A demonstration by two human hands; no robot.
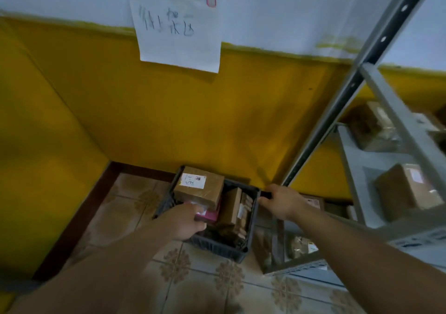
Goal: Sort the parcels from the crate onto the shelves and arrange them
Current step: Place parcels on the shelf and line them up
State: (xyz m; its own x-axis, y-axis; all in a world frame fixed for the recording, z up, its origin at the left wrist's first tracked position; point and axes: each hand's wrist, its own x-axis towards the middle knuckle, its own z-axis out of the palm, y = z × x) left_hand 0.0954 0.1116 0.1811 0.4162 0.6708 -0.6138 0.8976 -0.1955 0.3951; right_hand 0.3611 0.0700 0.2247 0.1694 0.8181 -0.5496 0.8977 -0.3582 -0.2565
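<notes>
A dark plastic crate sits on the tiled floor against the yellow wall, filled with parcels. A brown cardboard box with a white label lies on top at the back. Narrow brown parcels stand on edge at the crate's right side. My left hand reaches into the crate and grips a pink parcel, which it mostly hides. My right hand holds the crate's far right corner rim, fingers curled over it.
A grey metal shelving unit stands at the right, with brown boxes on its shelves and more parcels on its lowest level. A handwritten paper sheet hangs on the wall. Dark skirting runs along the floor's left edge.
</notes>
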